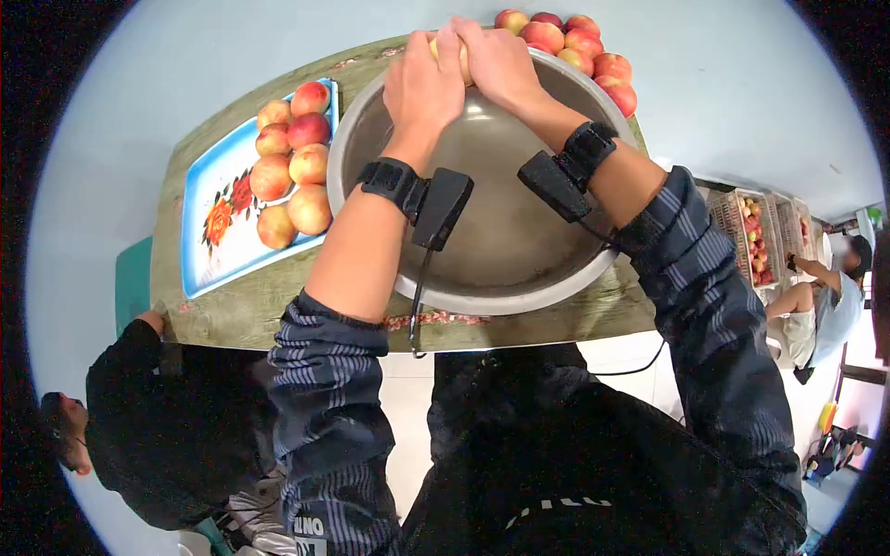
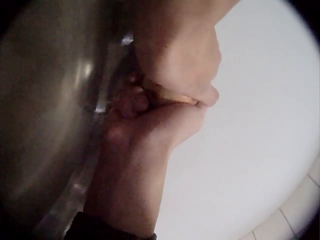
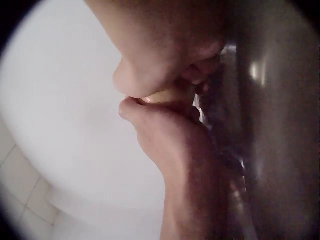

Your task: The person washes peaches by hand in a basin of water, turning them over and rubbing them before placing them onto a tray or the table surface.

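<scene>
Over the far rim of a large metal basin (image 1: 482, 301), the left hand (image 1: 424, 88) and right hand (image 1: 501, 67) grip one yellowish peach (image 1: 466, 69) between them. Both hands have their fingers curled round the fruit, which they mostly cover. In the left wrist view, a pale strip of the peach (image 2: 175, 97) shows between the left hand (image 2: 155, 122) and the other hand above. The right wrist view has the right hand (image 3: 170, 127) below the peach (image 3: 162, 96), with the thumbs close together. Water in the basin is hard to make out.
Left of the basin, a blue-rimmed floral tray (image 1: 199, 269) holds several peaches (image 1: 309, 164). Several more peaches (image 1: 584, 44) lie beyond the basin at the back right. A person in black (image 1: 176, 417) is at the table's left; another person (image 1: 830, 306) sits by fruit crates (image 1: 742, 241) at far right.
</scene>
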Demonstrator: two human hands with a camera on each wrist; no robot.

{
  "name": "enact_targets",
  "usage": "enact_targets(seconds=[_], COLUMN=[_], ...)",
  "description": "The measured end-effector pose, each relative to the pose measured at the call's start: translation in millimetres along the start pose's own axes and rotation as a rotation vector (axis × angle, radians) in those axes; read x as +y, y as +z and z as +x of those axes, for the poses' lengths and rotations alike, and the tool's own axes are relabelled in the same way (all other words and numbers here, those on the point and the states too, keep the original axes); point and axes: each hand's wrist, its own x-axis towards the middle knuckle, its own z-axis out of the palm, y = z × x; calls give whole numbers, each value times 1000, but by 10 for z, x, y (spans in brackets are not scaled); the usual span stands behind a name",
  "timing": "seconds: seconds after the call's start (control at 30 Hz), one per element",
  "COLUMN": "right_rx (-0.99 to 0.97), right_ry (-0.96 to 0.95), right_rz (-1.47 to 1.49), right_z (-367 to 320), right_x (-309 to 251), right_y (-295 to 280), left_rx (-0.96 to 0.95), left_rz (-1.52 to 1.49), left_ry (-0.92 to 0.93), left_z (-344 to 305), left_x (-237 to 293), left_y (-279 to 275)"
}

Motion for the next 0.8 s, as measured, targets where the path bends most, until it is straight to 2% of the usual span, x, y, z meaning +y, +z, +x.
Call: enact_targets(seconds=[0.07,0.13,0.23,0.33,0.4,0.47,0.5,0.53,0.57,0.63,0.73,0.77,0.8], right_rx=[0,1,19,40,55,89,112,40,-18,-335,-464,-525,-506], right_ry=[-10,-66,-218,-17,-78,-109,-111,-9,101,534,805,857,861], right_rz=[-13,-23,-237,-141,-132,-28,71,211,344,687,890,953,999], right_z=[-14,-32,1,-34,-29,-18,-18,-22,-25,-20,27,63,54], right_x=[50,-170,-245,-361,-345,-293,-264,-214,-162,-189,-170,-111,-86], right_y=[8,-193,-259,-350,-360,-313,-272,-250,-227,-297,-351,-330,-300], left_rx=[15,36,68,-270,-398,-344,-225,-109,-92,-56,-115,-132,-151], left_rz=[-60,-115,-176,-779,-844,-723,-573,-424,-241,119,246,285,324], left_ry=[11,23,73,-542,-575,-476,-362,-249,-168,-15,98,117,137], left_z=[22,28,70,45,22,63,101,131,125,11,-20,-14,-16], left_x=[-96,-147,-150,-10,-28,-79,-88,-103,-147,-6,144,170,193], left_y=[97,136,174,89,27,49,99,150,183,15,-96,-111,-115])
